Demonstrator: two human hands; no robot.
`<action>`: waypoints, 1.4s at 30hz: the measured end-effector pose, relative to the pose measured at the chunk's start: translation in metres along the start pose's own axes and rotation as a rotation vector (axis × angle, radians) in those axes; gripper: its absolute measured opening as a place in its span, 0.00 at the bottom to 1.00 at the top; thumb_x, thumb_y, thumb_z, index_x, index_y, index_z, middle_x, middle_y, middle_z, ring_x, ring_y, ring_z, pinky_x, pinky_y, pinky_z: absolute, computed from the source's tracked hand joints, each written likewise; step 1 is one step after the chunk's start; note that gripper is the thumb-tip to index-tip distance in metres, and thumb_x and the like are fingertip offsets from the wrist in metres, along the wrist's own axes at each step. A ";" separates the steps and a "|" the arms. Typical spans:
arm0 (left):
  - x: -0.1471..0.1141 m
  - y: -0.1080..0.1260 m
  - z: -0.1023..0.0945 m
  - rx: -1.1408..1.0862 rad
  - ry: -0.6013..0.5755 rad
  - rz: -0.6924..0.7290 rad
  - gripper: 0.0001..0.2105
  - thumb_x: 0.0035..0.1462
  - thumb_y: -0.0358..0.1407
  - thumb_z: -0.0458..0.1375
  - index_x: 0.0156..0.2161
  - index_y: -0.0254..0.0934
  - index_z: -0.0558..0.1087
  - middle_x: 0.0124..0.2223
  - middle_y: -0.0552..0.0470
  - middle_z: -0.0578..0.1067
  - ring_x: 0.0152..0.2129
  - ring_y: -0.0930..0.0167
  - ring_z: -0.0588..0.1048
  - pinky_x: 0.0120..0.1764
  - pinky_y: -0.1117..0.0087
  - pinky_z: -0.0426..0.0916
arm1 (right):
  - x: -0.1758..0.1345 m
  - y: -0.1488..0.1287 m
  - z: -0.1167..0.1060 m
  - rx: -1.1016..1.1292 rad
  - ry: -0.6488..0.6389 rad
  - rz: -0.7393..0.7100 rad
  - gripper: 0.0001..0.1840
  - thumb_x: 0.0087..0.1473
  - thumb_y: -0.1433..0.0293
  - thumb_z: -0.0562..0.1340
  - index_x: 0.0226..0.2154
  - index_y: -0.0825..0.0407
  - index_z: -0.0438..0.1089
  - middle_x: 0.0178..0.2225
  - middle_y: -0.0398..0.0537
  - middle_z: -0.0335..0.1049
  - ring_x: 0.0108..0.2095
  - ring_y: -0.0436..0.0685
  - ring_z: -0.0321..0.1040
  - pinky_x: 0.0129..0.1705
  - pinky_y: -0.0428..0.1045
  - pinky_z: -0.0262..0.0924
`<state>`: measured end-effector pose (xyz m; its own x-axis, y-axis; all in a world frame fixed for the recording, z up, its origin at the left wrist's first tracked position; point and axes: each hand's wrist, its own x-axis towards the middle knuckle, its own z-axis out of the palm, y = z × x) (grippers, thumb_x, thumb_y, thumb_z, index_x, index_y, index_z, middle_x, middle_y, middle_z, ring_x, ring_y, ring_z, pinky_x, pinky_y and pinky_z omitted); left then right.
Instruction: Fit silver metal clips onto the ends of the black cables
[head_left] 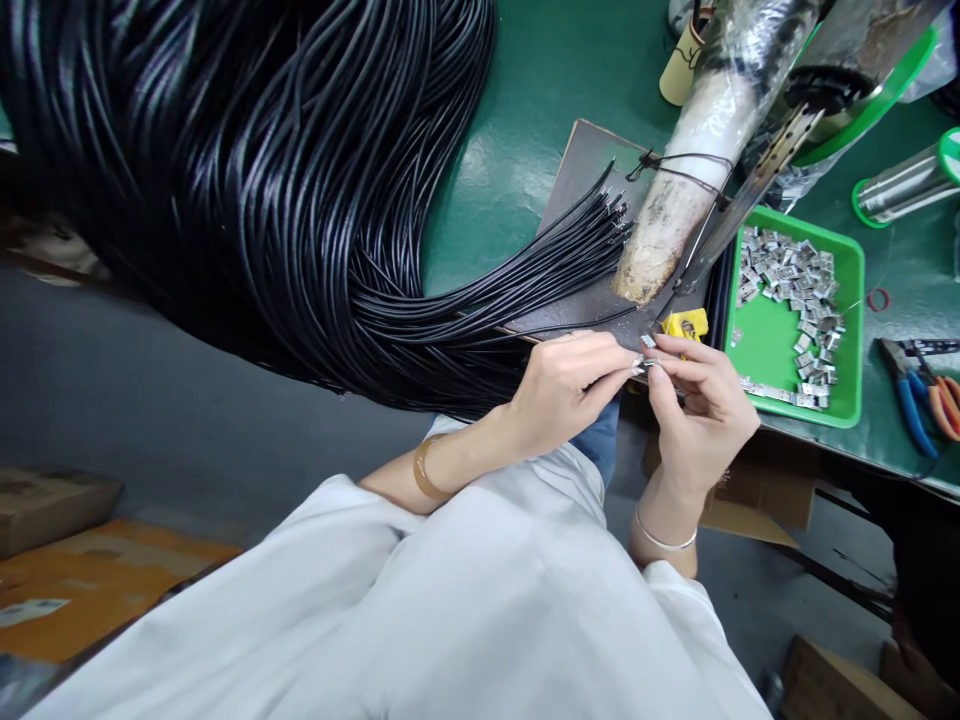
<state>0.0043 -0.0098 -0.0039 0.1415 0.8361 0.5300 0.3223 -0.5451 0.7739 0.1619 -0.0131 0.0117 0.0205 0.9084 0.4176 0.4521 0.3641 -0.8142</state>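
The left hand (pixel 566 388) and right hand (pixel 701 395) pinch small metal parts (pixel 650 362) between their fingertips beside the tray (pixel 853 310), seemingly aligning them, a step that calls for steady, fine finger control.

Even, cool light seems to fall from above, leaving pale glare on the green bench (pixel 480 175) and bright streaks along the black cables (pixel 300 150). The white garment (pixel 495 590) looks soft, low in detail; the floor (pixel 232 420) is dim. Wide-angle stretching and softness affect the edges, including the cardboard box (pixel 52 508).
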 end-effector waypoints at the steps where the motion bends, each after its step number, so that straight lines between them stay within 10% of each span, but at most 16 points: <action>1: 0.000 -0.001 0.000 0.033 -0.009 0.033 0.09 0.64 0.31 0.54 0.35 0.32 0.77 0.32 0.47 0.79 0.29 0.73 0.73 0.38 0.72 0.67 | 0.001 0.001 -0.002 0.010 -0.016 0.011 0.05 0.54 0.73 0.67 0.35 0.47 0.77 0.41 0.47 0.78 0.43 0.56 0.77 0.47 0.56 0.74; 6: 0.000 -0.001 -0.003 0.013 -0.101 0.028 0.10 0.65 0.33 0.53 0.35 0.34 0.76 0.32 0.47 0.78 0.29 0.72 0.72 0.38 0.70 0.65 | 0.001 0.002 -0.007 0.130 -0.087 0.078 0.02 0.54 0.73 0.67 0.32 0.49 0.76 0.41 0.47 0.77 0.41 0.55 0.77 0.43 0.53 0.76; 12: 0.005 0.007 -0.010 -0.709 -0.303 -0.532 0.11 0.63 0.39 0.58 0.33 0.32 0.71 0.23 0.56 0.72 0.17 0.81 0.64 0.25 0.77 0.60 | -0.007 -0.003 0.003 0.037 0.056 -0.116 0.09 0.51 0.77 0.67 0.35 0.48 0.76 0.44 0.46 0.77 0.42 0.56 0.77 0.46 0.57 0.77; 17: 0.012 0.005 -0.009 -0.950 -0.220 -0.715 0.14 0.53 0.41 0.67 0.34 0.31 0.72 0.19 0.60 0.67 0.16 0.83 0.62 0.21 0.79 0.55 | -0.007 -0.002 0.005 -0.027 0.104 -0.104 0.08 0.54 0.75 0.66 0.37 0.47 0.77 0.40 0.44 0.78 0.41 0.55 0.77 0.46 0.56 0.75; 24: 0.019 0.003 -0.003 -0.904 -0.075 -0.702 0.08 0.48 0.33 0.68 0.28 0.29 0.74 0.21 0.60 0.66 0.18 0.84 0.59 0.24 0.79 0.55 | -0.008 -0.003 0.004 -0.093 0.218 -0.370 0.11 0.54 0.79 0.64 0.39 0.50 0.75 0.39 0.45 0.80 0.39 0.56 0.79 0.40 0.52 0.75; 31: 0.021 -0.001 -0.002 -0.817 -0.018 -0.652 0.06 0.52 0.32 0.63 0.31 0.29 0.77 0.28 0.53 0.77 0.25 0.80 0.72 0.33 0.78 0.68 | -0.005 0.006 0.011 0.069 0.212 -0.160 0.08 0.54 0.77 0.65 0.38 0.51 0.69 0.39 0.45 0.79 0.38 0.55 0.79 0.38 0.52 0.76; 42: 0.025 -0.005 0.006 -0.761 0.095 -0.644 0.05 0.49 0.31 0.64 0.30 0.29 0.78 0.29 0.52 0.79 0.26 0.78 0.74 0.32 0.79 0.71 | -0.003 0.016 0.014 -0.092 0.170 -0.349 0.12 0.50 0.80 0.67 0.37 0.51 0.70 0.45 0.47 0.79 0.41 0.56 0.79 0.42 0.52 0.78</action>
<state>0.0119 0.0142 0.0033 0.0646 0.9956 -0.0681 -0.3780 0.0876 0.9216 0.1563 -0.0067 -0.0081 -0.0043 0.6838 0.7297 0.5361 0.6176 -0.5756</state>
